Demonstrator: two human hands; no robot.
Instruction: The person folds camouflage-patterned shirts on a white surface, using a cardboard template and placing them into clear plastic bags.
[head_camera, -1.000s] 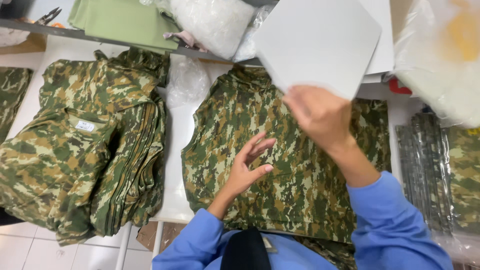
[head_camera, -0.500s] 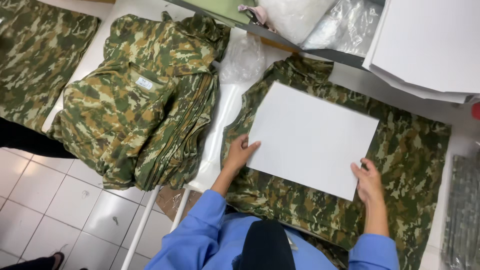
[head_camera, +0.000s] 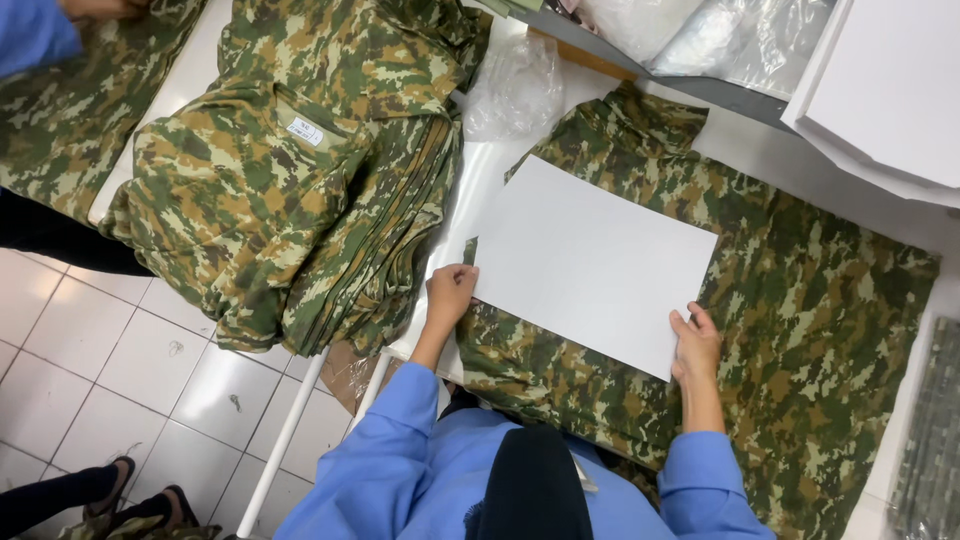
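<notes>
Holding flat white rectangular cardboard sheet (head_camera: 592, 262) on spread camouflage fabric garment (head_camera: 800, 330): left hand (head_camera: 449, 293) pinches near corner, right hand (head_camera: 695, 345) grips opposite corner.

— Where are your hands?
— Your left hand (head_camera: 449, 294) reaches forward, fingers curled, thumb on top. Your right hand (head_camera: 695, 345) lies out ahead, fingers bent and pinching. Both blue-sleeved arms stretch forward, well apart.
</notes>
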